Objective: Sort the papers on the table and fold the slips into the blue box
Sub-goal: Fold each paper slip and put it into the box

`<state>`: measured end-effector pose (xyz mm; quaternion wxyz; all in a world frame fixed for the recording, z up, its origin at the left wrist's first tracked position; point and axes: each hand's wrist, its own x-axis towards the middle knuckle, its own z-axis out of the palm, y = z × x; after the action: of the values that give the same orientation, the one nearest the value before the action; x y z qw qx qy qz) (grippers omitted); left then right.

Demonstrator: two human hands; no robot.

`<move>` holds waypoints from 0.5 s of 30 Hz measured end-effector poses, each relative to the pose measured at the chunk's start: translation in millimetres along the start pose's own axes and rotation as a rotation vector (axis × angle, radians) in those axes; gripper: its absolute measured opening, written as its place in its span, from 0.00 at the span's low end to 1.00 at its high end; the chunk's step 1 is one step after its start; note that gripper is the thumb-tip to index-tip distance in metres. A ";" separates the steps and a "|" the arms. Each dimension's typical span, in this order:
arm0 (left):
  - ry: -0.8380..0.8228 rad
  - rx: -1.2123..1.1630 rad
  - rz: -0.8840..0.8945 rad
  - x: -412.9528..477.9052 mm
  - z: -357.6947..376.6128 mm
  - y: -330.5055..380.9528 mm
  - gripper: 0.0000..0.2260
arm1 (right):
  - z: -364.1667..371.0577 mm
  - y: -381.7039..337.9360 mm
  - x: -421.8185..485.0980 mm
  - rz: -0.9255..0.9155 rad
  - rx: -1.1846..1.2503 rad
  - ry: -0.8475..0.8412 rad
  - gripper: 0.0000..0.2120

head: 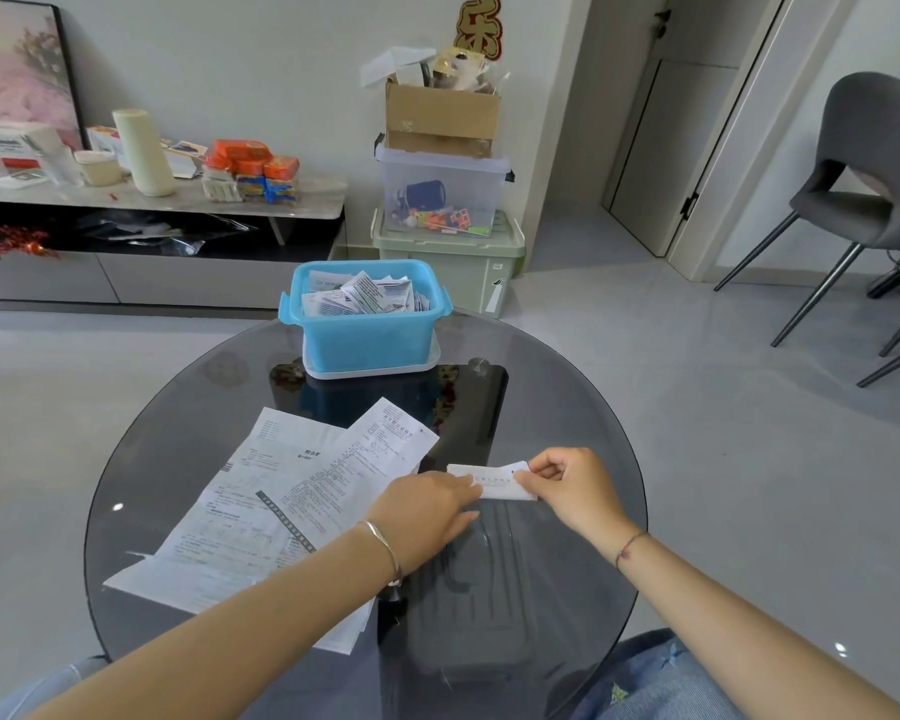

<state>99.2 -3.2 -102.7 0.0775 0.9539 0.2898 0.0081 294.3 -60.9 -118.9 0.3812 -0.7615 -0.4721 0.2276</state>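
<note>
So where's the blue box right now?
In the head view, the blue box sits centrally at the far edge of the glass table, beyond the unfolded papers.

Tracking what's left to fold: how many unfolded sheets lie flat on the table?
2 can be told apart: one large sheet at the left, a second sheet overlapping its right side. Others may hide beneath. The slip pinched by the right hand is not counted.

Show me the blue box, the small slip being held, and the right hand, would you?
blue box (pixel 370 340): head view, front wall.
small slip (pixel 494 481): head view, middle of its printed face.
right hand (pixel 575 493): head view, back of the hand, pinching the slip's right end.
</note>
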 end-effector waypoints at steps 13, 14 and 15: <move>-0.115 0.077 0.075 -3.8 2.4 0.5 0.27 | 3.4 -1.1 0.8 -0.002 -0.085 0.012 0.12; -0.126 0.091 0.076 -3.3 2.6 0.8 0.27 | 3.5 -1.4 0.1 -0.006 -0.099 0.014 0.11; -0.136 0.110 0.079 -3.0 2.9 1.6 0.27 | 3.2 -1.6 -0.9 -0.017 -0.115 0.011 0.10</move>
<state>97.7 -6.6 -105.3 0.0442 0.9658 0.2459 -0.0693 290.7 -60.1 -119.6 0.3412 -0.7794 -0.4889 0.1926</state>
